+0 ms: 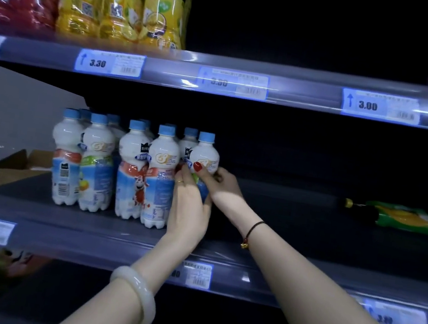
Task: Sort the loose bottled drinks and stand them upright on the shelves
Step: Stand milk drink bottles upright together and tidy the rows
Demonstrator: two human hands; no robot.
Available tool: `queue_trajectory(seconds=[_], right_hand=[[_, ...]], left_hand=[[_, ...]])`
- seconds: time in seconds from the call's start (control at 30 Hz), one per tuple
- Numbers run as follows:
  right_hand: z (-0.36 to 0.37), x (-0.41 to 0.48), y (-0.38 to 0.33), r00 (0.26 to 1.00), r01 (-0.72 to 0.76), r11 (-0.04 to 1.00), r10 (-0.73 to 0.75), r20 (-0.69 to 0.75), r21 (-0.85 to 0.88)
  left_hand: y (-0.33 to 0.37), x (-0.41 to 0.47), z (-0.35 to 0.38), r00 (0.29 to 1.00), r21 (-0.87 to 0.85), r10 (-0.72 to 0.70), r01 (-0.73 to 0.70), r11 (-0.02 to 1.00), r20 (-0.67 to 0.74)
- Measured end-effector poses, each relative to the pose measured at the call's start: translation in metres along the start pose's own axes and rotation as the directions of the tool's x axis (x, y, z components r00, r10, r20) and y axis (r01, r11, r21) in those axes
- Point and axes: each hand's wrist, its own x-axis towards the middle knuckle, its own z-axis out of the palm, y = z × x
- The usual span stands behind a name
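Gripping one bottle (204,158) with left hand (189,207) and right hand (220,184) closed around it; nudging packed neighbours (132,173) could topple them.

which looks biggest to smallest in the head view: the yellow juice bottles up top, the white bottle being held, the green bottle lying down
1. yellow juice bottles, though nearer and cropped
2. white bottle and green bottle: similar, unsure

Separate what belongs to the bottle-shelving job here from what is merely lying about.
Job:
- white bottle held by left hand and right hand
- upright white bottles
- lying green bottle
- middle shelf

Lying about:
- cardboard box
- price tags
- yellow bottles
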Motion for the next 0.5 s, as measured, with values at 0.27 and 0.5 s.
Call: queue_trajectory(seconds=[0.27,0.5], right_hand=[[0.000,-0.005,0.002,1.000,-0.023,1.000,0.023,-0.001,-0.017],[-0.078,-0.019,0.017,0.985,-0.092,0.994,0.081,-0.155,-0.064]], left_hand=[[-0.002,-0.014,0.010,0.976,0.187,0.142,-0.111,0.976,-0.163],[0.046,-0.017,0.055,0.959,0.100,0.273,-0.279,0.955,0.072]])
